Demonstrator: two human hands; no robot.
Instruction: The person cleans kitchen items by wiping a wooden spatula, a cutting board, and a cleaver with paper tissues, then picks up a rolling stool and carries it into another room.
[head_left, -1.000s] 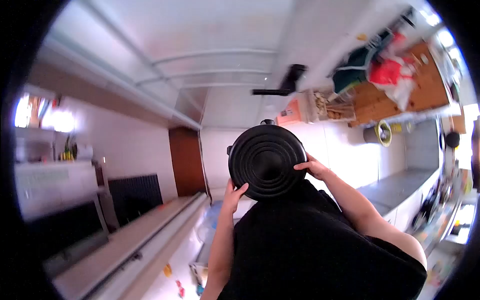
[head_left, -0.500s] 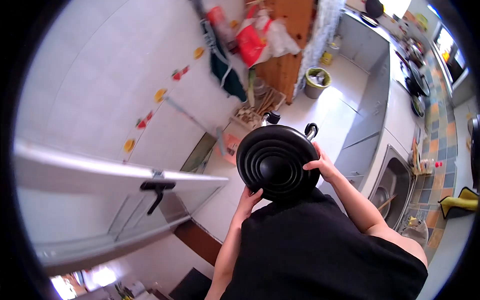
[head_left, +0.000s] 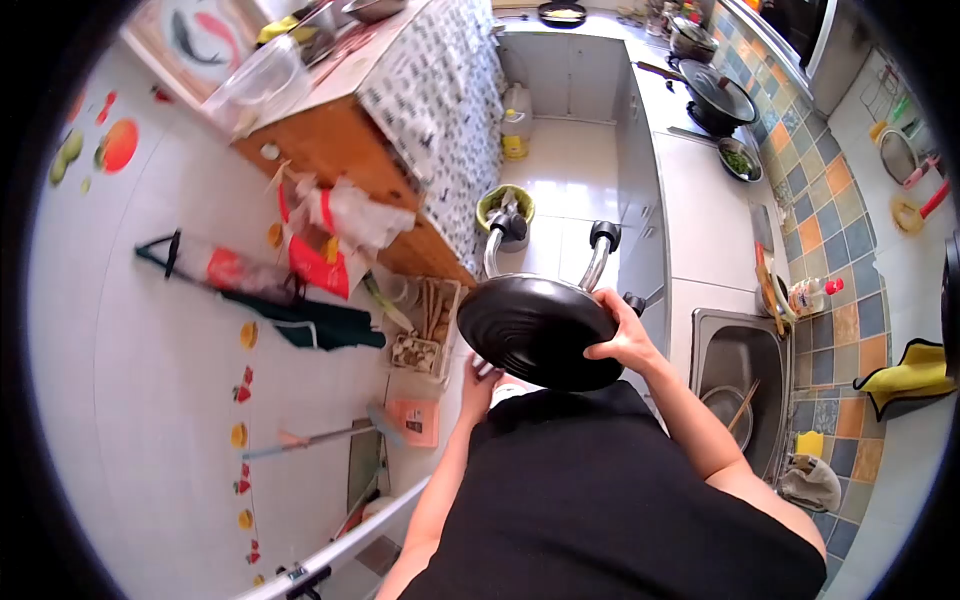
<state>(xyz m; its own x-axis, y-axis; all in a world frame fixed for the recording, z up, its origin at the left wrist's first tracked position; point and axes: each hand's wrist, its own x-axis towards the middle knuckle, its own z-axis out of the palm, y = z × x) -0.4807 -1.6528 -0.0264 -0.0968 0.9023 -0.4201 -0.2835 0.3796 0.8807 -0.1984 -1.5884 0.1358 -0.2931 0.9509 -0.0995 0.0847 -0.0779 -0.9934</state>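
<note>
A round black stool seat [head_left: 540,335] with bent metal legs [head_left: 597,262] ending in black caps is tilted in front of my body, its legs pointing away from me. My right hand [head_left: 630,340] grips its right edge, thumb on the ringed face. At the lower left edge is my left hand [head_left: 482,385], beside the rim; its fingers are partly hidden, and whether it grips the stool cannot be seen.
Ahead on the floor stands a bin [head_left: 505,208]. A counter [head_left: 700,215] with a sink [head_left: 742,400], a lidded pan [head_left: 718,92] and a bowl of greens [head_left: 739,160] runs along the right. On the left are a wooden cabinet [head_left: 335,150], hanging bags and a crate [head_left: 440,325].
The view has swung from the doorway to the kitchen aisle. The stool has tilted, so more of its legs shows. My left hand has shifted lower along the rim.
</note>
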